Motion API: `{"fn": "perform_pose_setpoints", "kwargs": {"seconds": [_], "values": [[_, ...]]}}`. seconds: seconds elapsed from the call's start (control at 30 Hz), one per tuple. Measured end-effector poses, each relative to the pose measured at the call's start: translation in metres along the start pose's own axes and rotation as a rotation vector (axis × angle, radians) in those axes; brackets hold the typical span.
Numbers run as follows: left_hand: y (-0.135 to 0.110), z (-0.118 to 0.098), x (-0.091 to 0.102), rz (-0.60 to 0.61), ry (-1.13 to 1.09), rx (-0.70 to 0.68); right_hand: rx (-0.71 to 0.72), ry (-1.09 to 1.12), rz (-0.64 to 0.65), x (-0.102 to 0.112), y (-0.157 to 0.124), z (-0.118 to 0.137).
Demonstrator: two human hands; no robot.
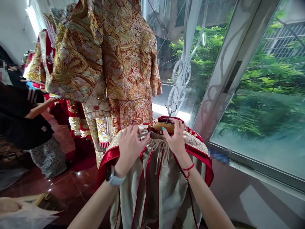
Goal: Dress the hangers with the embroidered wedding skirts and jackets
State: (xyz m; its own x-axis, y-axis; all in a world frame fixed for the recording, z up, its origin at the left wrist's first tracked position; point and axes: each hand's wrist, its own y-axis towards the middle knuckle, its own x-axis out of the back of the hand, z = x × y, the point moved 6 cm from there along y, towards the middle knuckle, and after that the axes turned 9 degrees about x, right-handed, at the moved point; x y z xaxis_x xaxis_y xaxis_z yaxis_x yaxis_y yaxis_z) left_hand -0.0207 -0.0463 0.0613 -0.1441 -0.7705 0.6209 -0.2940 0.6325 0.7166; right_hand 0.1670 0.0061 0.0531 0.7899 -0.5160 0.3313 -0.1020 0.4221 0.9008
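Observation:
A cream garment with red trim [171, 187] hangs in front of me on a wooden clothes hanger [164, 127]. Cream tie cords [158, 151] dangle at its neck. With curled fingers, my left hand [131, 144] grips the garment's upper edge left of the hanger. My right hand [176, 140] is closed around the neckline at the hanger's right side, thumb in front and fingers over the top. The hanger's dark metal hook [169, 111] rises beside a white scrolled window grille [178, 79]; how the two meet is unclear.
A gold and red embroidered jacket [130, 60] hangs just behind, with more embroidered clothes [38, 70] further left. A person in black [26, 117] is at the left, one arm reaching toward them. Glass windows [267, 95] stand at the right above a sill. Reddish tiles [81, 181] cover the floor.

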Motion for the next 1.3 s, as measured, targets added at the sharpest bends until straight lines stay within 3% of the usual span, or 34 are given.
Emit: {"fn": "perform_pose_setpoints", "kwargs": {"seconds": [0.07,0.17,0.37,0.5,0.73,0.9,1.03,1.17,1.3], "values": [[0.004,-0.007,-0.024,0.060,0.053,0.050,0.062,0.014,-0.126,0.006,-0.011,0.016],[0.005,-0.003,-0.040,0.066,0.047,0.100,0.214,-0.024,-0.084,0.003,-0.019,0.035],[0.022,0.002,-0.039,0.241,-0.282,-0.025,0.466,-0.091,0.318,-0.023,0.022,0.044],[0.037,0.007,-0.032,0.211,-0.479,-0.023,0.436,-0.051,0.681,-0.054,0.059,0.041],[0.047,0.006,-0.029,0.260,-0.581,-0.004,0.333,0.344,0.875,-0.076,0.085,0.039],[0.051,-0.007,-0.022,0.270,-0.526,-0.035,0.373,0.112,0.800,-0.086,0.080,0.041],[0.053,-0.015,-0.018,0.271,-0.526,-0.076,0.279,0.012,0.683,-0.083,0.078,0.036],[0.053,-0.011,-0.016,0.271,-0.525,-0.096,0.221,0.286,0.681,-0.064,0.069,0.037],[0.052,-0.008,-0.015,0.280,-0.555,-0.096,0.217,0.237,0.432,-0.030,0.044,0.056]]}}
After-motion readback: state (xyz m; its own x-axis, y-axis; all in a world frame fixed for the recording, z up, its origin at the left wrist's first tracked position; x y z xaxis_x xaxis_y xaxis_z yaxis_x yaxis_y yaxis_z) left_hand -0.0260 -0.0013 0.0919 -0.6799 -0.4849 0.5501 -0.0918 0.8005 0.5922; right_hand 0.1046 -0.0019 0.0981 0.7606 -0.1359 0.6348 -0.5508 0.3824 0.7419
